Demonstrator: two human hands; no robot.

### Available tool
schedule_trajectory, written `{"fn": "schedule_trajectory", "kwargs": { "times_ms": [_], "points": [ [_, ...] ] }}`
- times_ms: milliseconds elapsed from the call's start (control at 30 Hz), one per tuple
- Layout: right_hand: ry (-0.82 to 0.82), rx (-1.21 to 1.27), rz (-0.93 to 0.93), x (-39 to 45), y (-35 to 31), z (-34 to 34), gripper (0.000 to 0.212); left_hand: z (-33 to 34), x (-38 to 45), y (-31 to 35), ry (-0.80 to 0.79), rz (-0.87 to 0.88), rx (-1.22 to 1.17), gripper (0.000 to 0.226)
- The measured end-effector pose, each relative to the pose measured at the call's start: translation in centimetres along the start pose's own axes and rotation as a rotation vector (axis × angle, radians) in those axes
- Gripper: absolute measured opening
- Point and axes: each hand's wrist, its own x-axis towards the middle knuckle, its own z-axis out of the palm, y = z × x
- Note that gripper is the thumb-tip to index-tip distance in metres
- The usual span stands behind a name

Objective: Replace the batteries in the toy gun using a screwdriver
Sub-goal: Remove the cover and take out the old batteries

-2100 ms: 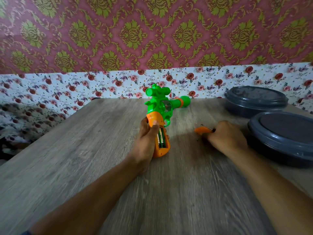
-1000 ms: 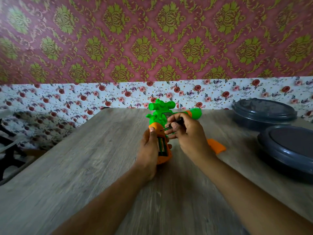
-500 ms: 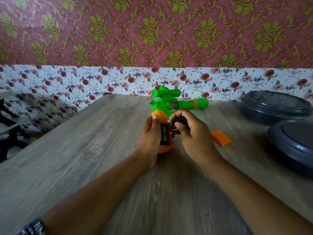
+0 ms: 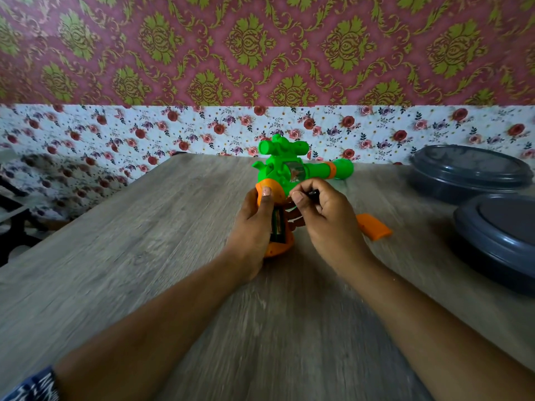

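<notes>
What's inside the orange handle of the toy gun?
The orange handle is open, and batteries sit in its slot. How many cannot be told: the left hand covers that side. The right hand pinches a thin dark tool above.

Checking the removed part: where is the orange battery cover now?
The orange battery cover lies flat on the table, just right of the right hand.

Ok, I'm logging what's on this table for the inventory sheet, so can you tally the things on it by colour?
Green and orange: 1, the toy gun
Orange: 1, the loose cover piece
Dark grey: 2, the far lidded container and the near lidded container
Total: 4, not counting the small dark tool pinched in the right hand.
</notes>
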Motion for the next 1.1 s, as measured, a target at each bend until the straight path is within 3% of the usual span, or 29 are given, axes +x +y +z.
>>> {"fn": "schedule_trajectory", "kwargs": {
  "times_ms": [267,433,567,800,933,1100],
  "points": [
    [0.019,0.015,0.029,-0.08,-0.13,0.13,0.012,-0.24,-0.06,-0.05,-0.059,0.022,0.008,0.012],
    [0.115,-0.045,0.019,0.24,-0.09,-0.21,0.007,-0.32,0.01,-0.32,-0.081,0.025,0.006,0.035],
    [0.164,-0.020,0.039,0.47,0.02,-0.52,0.013,-0.43,0.08,-0.71,-0.095,0.050,0.040,0.022],
    [0.040,0.019,0.049,0.41,0.02,-0.26,0.012,-0.25,0.31,-0.48,-0.090,0.024,-0.026,0.022],
    [0.082,0.013,0.099,0.60,-0.04,-0.20,0.014,-0.30,0.19,-0.57,-0.084,0.042,-0.003,0.020],
    [0.104,0.000,0.102,0.75,-0.27,-0.63,0.019,-0.38,-0.08,-0.63,-0.105,0.067,0.105,0.033]
  ]
}}
